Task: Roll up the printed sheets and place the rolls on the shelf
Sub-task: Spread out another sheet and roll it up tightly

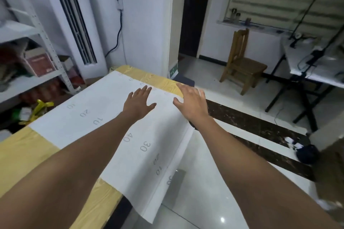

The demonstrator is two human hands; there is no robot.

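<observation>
Presently logged, item one: printed sheet [104, 109], white, lying flat and unrolled across the wooden table [22, 152], rows of numerals on it; its edge toward four o'clock overhangs the table and droops toward the floor. More than one sheet may be stacked; I cannot tell.

Item two: left hand [138, 101], palm down on the sheet near its twelve o'clock end, fingers spread wide, holding nothing.

Item three: right hand [191, 104], at three o'clock of the left, palm down at the sheet's edge by the table corner, fingers likewise splayed, gripping nothing.

My reading of the step: taking up the far edge to start the roll. To do it well I would curl that edge with both hands level, keep the first turn tight and square to the long sides, and draw the hanging portion up evenly, since its weight may skew the roll.

Item four: shelf [28, 78], metal, at nine o'clock, well apart, already cluttered with boxes.
</observation>
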